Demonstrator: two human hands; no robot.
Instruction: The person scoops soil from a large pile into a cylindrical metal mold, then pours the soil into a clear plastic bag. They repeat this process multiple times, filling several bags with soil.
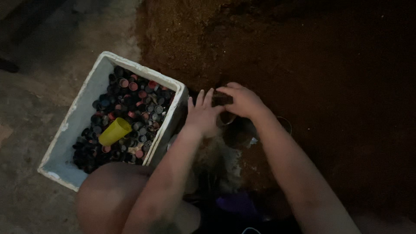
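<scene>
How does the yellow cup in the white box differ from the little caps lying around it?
The yellow cup is one tall, bright piece lying tipped on its side; the caps are many small, flat rounds, mostly dark with some red or pink. The cup rests on top of the caps, which fill the white foam box. Both sit inside that box.

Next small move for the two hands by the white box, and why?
Probably press the small dark piece down into the round container just below it. The right hand pinches that piece directly over the container, and the left hand rests beside it with fingers spread. What the piece is stays unclear in the dim light.
</scene>
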